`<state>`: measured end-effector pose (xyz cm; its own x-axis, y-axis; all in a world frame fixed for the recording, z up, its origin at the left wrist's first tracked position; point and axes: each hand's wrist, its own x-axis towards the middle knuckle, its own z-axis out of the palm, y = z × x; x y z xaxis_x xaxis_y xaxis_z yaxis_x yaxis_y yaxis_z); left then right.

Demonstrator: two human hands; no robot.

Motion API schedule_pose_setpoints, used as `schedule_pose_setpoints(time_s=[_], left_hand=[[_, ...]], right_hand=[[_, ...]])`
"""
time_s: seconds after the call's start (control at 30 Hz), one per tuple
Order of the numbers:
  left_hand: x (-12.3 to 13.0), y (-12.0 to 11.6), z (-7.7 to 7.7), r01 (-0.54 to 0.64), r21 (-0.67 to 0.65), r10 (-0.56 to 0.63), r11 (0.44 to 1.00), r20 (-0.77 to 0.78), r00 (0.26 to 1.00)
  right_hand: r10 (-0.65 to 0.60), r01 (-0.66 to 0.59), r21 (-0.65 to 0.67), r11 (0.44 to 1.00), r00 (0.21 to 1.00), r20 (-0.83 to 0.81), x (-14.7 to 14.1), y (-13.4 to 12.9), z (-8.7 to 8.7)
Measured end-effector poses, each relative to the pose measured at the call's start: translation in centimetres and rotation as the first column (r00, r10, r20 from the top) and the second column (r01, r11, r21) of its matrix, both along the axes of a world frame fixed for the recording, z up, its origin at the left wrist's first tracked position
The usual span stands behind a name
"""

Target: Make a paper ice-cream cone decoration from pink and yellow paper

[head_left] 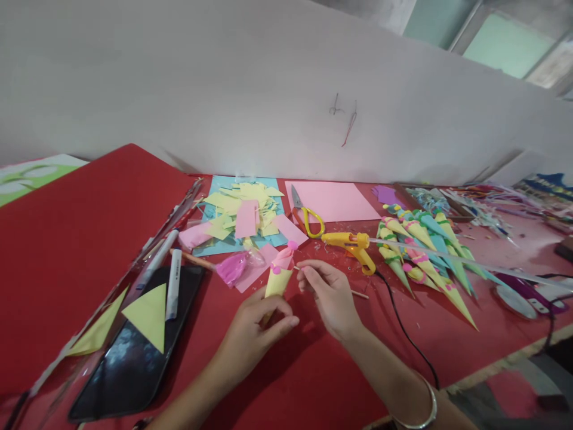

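My left hand (259, 328) is wrapped round a small yellow paper cone (277, 283), held upright with its wide end up. Pink paper and pink balls (286, 255) top the cone. Beside that top, my right hand (332, 295) pinches a thin pale stick (297, 267), whose tip is at or very near the cone's pink edge; whether it touches I cannot tell. A yellow glue gun (353, 243) lies just beyond my right hand. Scissors (308, 215) with yellow handles rest behind the cone.
Finished paper cones (425, 251) are heaped at the right. Paper cuttings (244, 209) lie on a blue sheet. A black phone-like slab (134, 370) at the left bears a yellow paper piece (150, 316) and a marker (174, 283). The glue gun's cord (396, 310) runs to the front edge.
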<state>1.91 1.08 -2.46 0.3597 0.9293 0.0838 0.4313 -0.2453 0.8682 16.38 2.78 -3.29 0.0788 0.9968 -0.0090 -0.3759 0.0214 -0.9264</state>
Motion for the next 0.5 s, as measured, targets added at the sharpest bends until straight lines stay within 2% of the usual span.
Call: schedule_pose_setpoints(time_s=[0.5], left_hand=[[-0.06,0.01,-0.05,-0.047,-0.019,0.046,0.999,-0.049,0.998]], right_hand=[[0.015,-0.016,-0.023,1.0,0.998,-0.061,-0.1,-0.05,0.2]])
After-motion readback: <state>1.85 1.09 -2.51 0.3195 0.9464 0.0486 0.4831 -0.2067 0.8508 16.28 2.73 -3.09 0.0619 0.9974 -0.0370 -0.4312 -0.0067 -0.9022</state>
